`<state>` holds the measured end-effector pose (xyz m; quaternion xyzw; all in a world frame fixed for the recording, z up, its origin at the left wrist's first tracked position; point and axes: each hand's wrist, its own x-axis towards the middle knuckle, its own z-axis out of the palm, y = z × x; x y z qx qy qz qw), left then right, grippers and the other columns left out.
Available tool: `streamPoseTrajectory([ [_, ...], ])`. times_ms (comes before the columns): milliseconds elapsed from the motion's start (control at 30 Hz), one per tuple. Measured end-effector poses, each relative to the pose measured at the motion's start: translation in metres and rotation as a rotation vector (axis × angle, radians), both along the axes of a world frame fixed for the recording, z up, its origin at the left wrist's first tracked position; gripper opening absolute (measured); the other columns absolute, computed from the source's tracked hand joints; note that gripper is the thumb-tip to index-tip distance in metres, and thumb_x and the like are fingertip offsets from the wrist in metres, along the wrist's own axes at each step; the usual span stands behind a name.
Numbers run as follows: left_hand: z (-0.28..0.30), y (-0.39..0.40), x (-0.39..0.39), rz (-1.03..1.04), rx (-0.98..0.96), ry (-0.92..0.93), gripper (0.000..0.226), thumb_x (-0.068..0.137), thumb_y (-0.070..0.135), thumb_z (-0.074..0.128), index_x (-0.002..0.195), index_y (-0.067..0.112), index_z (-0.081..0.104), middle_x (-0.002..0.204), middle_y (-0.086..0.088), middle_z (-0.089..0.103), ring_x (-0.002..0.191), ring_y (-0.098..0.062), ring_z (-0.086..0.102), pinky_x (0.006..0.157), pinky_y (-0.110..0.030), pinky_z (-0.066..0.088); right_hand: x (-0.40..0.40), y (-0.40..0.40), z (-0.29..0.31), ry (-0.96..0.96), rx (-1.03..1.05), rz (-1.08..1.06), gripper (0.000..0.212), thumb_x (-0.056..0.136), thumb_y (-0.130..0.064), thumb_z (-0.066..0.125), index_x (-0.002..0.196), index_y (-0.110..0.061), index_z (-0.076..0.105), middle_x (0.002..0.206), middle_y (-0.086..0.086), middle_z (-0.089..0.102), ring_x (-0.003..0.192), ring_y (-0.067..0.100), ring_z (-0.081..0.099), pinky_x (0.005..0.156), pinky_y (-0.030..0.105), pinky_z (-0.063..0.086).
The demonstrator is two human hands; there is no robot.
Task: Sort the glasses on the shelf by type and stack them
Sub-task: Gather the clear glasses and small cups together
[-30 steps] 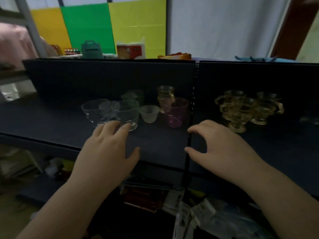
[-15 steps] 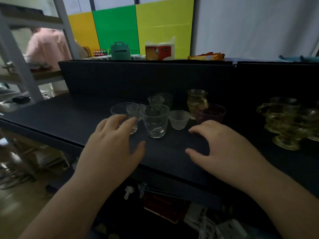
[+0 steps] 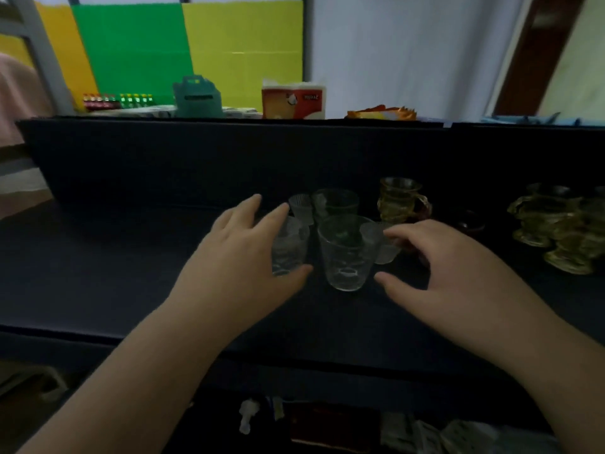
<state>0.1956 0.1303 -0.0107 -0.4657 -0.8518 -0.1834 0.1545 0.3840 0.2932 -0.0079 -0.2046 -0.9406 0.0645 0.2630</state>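
The dark blue shelf (image 3: 98, 263) carries the glasses in two groups, unsorted and with no stacks visible. Mid-shelf, toward its back wall, stands a mixed cluster: a clear patterned glass tumbler (image 3: 346, 253) nearest the front edge, a second clear tumbler (image 3: 289, 247) just to its left, a greenish clear tumbler (image 3: 335, 203) behind, a small frosted ribbed cup (image 3: 302, 206) beside that one, and another small frosted cup (image 3: 381, 247) touching or nearly touching the front tumbler's right side. An amber handled glass mug (image 3: 401, 199) stands behind the cluster at its right. Toward the shelf's right edge sits a separate huddle of amber handled mugs (image 3: 556, 224) — apparently the gathering place for that type, judging by the grouping.

The left hand (image 3: 239, 260) reaches over the front edge, palm down, fingers spread and nearly straight. Its fingertips lie over the rim of the left tumbler and its thumb sits near that glass's base; the grip is not closed on it.

The right hand (image 3: 448, 257) arches over the shelf, fingers bent, thumb low beside the front tumbler. Its fingertips reach the small frosted cup at the right — whether they pinch it or merely touch it cannot be told in this dim light.

Judgement: both hands bracket the clear cluster, poised to separate tumblers from small cups.
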Motion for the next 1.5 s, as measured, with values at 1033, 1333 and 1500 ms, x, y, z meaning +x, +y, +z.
streamPoseTrajectory([
  [1033, 0.005, -0.066, -0.109, -0.182, 0.111, -0.016, 0.075, 0.071, 0.069, 0.050, 0.140, 0.040, 0.042, 0.127, 0.015, 0.044, 0.102, -0.004, 0.044, 0.080, -0.025, 0.039, -0.219, -0.049, 0.031, -0.565, 0.119, -0.265, 0.067, 0.085, -0.057, 0.062, 0.143, -0.026, 0.046, 0.135, 0.007, 0.048, 0.110, 0.028, 0.056, 0.083, 0.042, 0.053],
  [1333, 0.001, -0.078, -0.117, -0.194, 0.111, -0.032, 0.076, 0.071, 0.071, 0.051, 0.140, 0.040, 0.042, 0.126, 0.016, 0.043, 0.103, -0.003, 0.043, 0.079, -0.024, 0.040, -0.232, -0.045, 0.010, -0.651, 0.026, -0.275, 0.062, 0.090, -0.048, 0.059, 0.146, -0.028, 0.042, 0.132, 0.005, 0.053, 0.108, 0.025, 0.057, 0.083, 0.040, 0.054],
  [1500, 0.002, -0.081, -0.114, -0.204, 0.113, -0.046, 0.077, 0.069, 0.070, 0.052, 0.140, 0.040, 0.043, 0.127, 0.016, 0.044, 0.102, -0.005, 0.045, 0.080, -0.026, 0.042, -0.206, -0.066, 0.013, -0.460, 0.018, -0.196, 0.052, 0.080, -0.053, 0.070, 0.124, -0.028, 0.056, 0.110, -0.003, 0.060, 0.094, 0.018, 0.059, 0.076, 0.037, 0.055],
])
